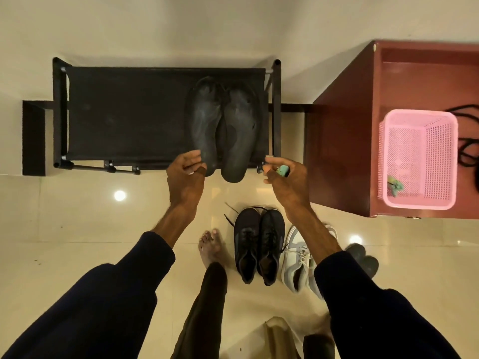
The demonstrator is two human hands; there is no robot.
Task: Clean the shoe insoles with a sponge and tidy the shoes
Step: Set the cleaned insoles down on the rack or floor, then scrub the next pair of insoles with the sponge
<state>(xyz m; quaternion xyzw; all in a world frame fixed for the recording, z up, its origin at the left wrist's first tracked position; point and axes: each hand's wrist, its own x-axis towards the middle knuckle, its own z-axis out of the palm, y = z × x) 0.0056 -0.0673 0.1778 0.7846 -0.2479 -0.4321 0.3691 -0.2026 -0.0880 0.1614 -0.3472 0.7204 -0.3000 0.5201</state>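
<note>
Left hand (185, 177): fingers loose and apart, thumb and forefinger tips at the heel edge of the left insole (204, 117), no clear grip. Right insole (239, 130) lies just beside it, between the two hands. Both lie on the black shoe rack (116, 112) just beyond the hands, heels overhanging its near edge. Right hand (283, 182) is curled round a small green sponge (282, 172). Black shoes (259, 244) sit on the floor nearer than the right wrist, with grey-white sneakers (298, 263) under the right forearm. Pink basket (417, 159) sits well right of the right hand.

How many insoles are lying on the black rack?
2. The left insole and right insole lie side by side at the rack's right end, heels overhanging its front edge. None looks hidden there.
</note>
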